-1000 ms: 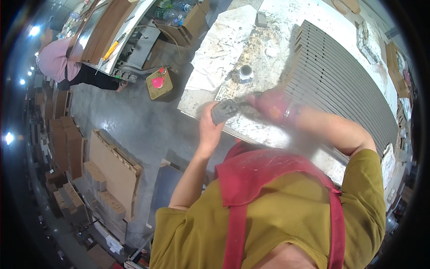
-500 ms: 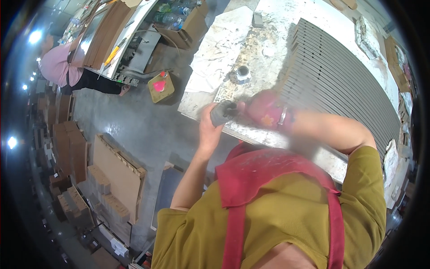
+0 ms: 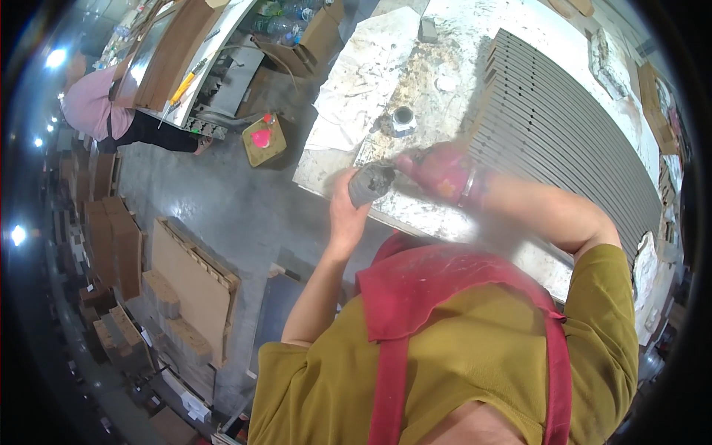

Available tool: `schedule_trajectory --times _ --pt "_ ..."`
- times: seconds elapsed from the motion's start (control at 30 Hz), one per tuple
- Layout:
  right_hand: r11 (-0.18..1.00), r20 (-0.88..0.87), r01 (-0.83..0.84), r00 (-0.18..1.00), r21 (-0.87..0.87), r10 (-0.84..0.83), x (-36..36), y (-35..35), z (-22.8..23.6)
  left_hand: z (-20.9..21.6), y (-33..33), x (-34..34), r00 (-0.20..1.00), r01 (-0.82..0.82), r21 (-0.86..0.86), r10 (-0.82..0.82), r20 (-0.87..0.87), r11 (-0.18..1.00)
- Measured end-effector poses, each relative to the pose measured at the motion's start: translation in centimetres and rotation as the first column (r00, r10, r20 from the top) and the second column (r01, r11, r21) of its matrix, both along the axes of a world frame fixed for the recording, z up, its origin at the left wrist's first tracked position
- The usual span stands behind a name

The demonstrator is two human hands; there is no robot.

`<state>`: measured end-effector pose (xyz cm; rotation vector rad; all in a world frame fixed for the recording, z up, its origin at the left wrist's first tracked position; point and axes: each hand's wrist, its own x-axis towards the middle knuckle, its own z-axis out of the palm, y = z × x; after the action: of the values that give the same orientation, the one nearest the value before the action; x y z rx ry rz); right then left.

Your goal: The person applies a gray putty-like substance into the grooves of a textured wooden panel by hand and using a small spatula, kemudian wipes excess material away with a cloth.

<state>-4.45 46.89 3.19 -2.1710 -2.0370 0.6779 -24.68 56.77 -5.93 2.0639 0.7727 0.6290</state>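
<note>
Grip of the left hand [image 3: 345, 213] wraps a grey container [image 3: 362, 190]; for the right hand [image 3: 439, 173], I cannot tell.

A cardboard box [image 3: 320, 44] of, seemingly, plastic bottles [image 3: 278, 28] stands near a yellowish bucket [image 3: 259, 156].

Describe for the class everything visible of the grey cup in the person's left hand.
The grey cup looks dull, with no handle in sight; its exact material is unclear. Its open mouth tips toward the right, showing rough, darker grey stuff within. The left hand grips its side, near the table's edge. The right hand, covered in pinkish red, is close to the rim; blur hides whether they touch.
</note>
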Motion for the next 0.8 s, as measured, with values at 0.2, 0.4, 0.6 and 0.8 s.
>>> schedule_trajectory --times 0.2,0.4,0.6,0.8 --pt "0.99 -0.017 -0.055 0.998 0.131 0.057 0.2 -0.6 -2.4 -0.5 0.2 0.0 0.999 0.039 0.055 -0.04 0.015 0.998" --pt "0.975 0.194 -0.126 0.977 0.183 0.09 0.4 -0.3 0.7 -0.2 -0.1 0.1 1.0 -0.008 -0.021 0.008 0.017 1.0" --pt "0.978 0.133 -0.094 0.989 0.187 0.07 0.6 -0.4 -0.5 -0.1 0.0 0.3 1.0 -0.004 0.031 0.003 0.012 1.0" --pt "0.995 0.047 -0.074 0.996 0.064 0.071 0.4 0.3 -2.3 -0.9 0.4 0.2 1.0 0.016 0.064 -0.017 0.012 0.998"
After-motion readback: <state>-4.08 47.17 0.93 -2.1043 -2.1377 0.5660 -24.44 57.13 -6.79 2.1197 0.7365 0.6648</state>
